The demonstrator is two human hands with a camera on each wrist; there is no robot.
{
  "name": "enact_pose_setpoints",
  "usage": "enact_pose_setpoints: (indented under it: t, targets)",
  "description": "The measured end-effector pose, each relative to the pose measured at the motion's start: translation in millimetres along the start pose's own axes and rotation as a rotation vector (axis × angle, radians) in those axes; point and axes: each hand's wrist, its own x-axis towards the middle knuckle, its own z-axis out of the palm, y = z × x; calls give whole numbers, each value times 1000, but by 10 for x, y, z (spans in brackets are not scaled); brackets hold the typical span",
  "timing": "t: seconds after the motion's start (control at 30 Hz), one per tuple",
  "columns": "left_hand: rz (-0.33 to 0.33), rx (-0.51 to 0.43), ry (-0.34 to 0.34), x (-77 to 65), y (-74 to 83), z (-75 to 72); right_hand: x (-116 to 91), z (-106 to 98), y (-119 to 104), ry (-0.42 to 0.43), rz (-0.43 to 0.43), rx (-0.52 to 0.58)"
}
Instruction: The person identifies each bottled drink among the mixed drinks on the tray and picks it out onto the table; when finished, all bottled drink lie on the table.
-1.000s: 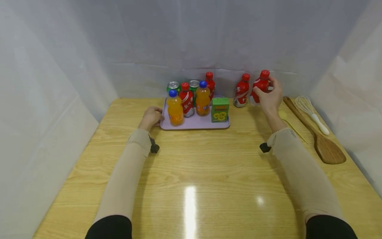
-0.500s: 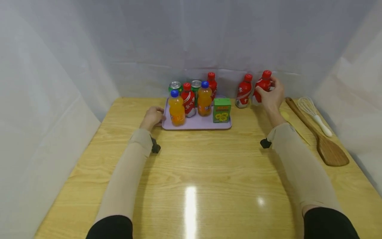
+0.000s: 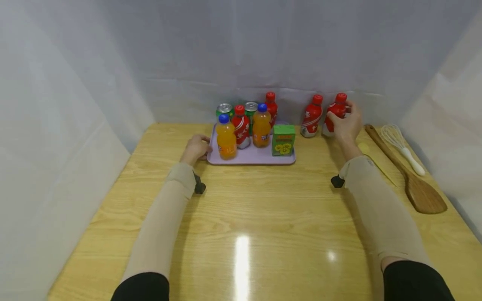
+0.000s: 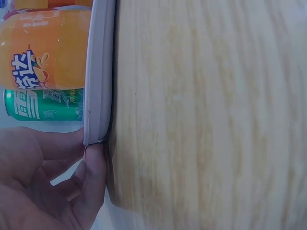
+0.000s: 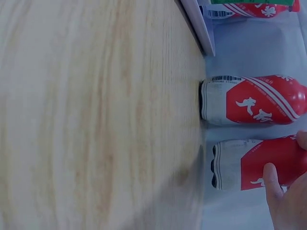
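Observation:
At the left end of the lilac tray (image 3: 248, 158), my left hand (image 3: 196, 148) pinches the rim, thumb and fingers at its corner in the left wrist view. Orange soda bottles (image 3: 227, 144) with blue caps, red-labelled bottles (image 3: 241, 128), green cans (image 3: 224, 109) and a green drink carton (image 3: 283, 142) stand on the tray. To the right, my right hand (image 3: 347, 124) grips a red-labelled bottle (image 5: 259, 160) around its upper part, upright by the back wall. Just left of it stands a second red-labelled bottle (image 5: 249, 100), apart from the tray.
Right of my right hand lie a wooden spatula (image 3: 419, 190), a whisk (image 3: 404, 152) with a white handle and a thin yellow spoon (image 3: 380, 167). White sheeting (image 3: 211, 50) closes off the back and both sides of the wooden table (image 3: 286, 217).
My right hand has lowered the red-labelled bottle slightly. The left hand keeps its grip on the tray's edge. The whole head view has shifted a little.

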Motion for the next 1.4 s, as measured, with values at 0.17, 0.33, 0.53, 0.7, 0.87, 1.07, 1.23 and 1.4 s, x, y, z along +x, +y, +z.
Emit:
enact_pose_setpoints:
  t: [0.17,0.33,0.53,0.7,0.87,1.07,1.23,1.4]
  targets:
    - [1,9,10,6,-9,12,49,-2,-9,-28,28,-35]
    - [1,6,8,3,-17,9,76,6,-16,-49,42,-52]
    - [0,14,5,-10,-6,6,85,20,29,-37,48,-43]
    - [5,15,3,-5,-11,11,86,33,67,-18,35,-50]
    - [2,26,4,18,-14,9,87,46,62,-32,48,-71]
    - [-13,30,22,21,0,-26,70,26,7,-87,24,-118]
    - [-11,33,22,-4,11,-26,41,1,18,-120,19,-137]
    - [-23,37,5,-4,20,-12,-22,-45,-36,-113,23,-149]
